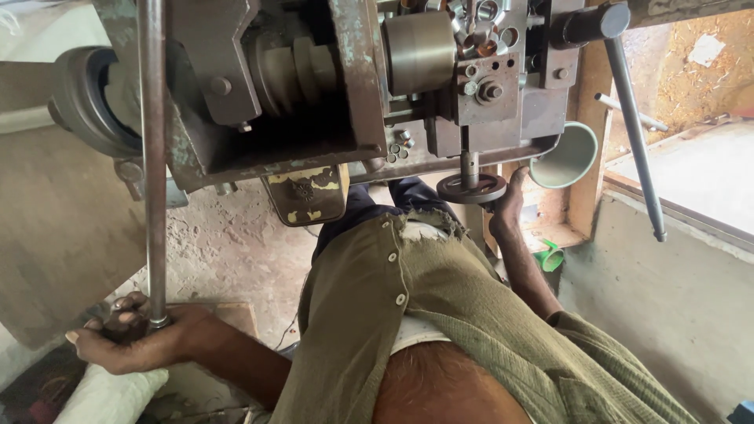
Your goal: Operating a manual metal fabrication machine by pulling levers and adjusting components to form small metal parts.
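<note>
Left hand: your left hand (129,334) is closed around the bottom end of the long steel rod (153,157).
Right hand: your right hand (509,206) grips the small handwheel (471,188) under the machine (330,86).
Around: 1 green cup (565,155) sits just beside it, with 1 slanted lever (635,133) farther right.
Room: the wall (667,290) crowds your right arm.

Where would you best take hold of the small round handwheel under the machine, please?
Grip the handwheel by its outer rim, coming from below and from the side, where the right hand touches it. It lies flat on a vertical spindle, so the rim is open all around, while the machine body blocks access from above.
</note>
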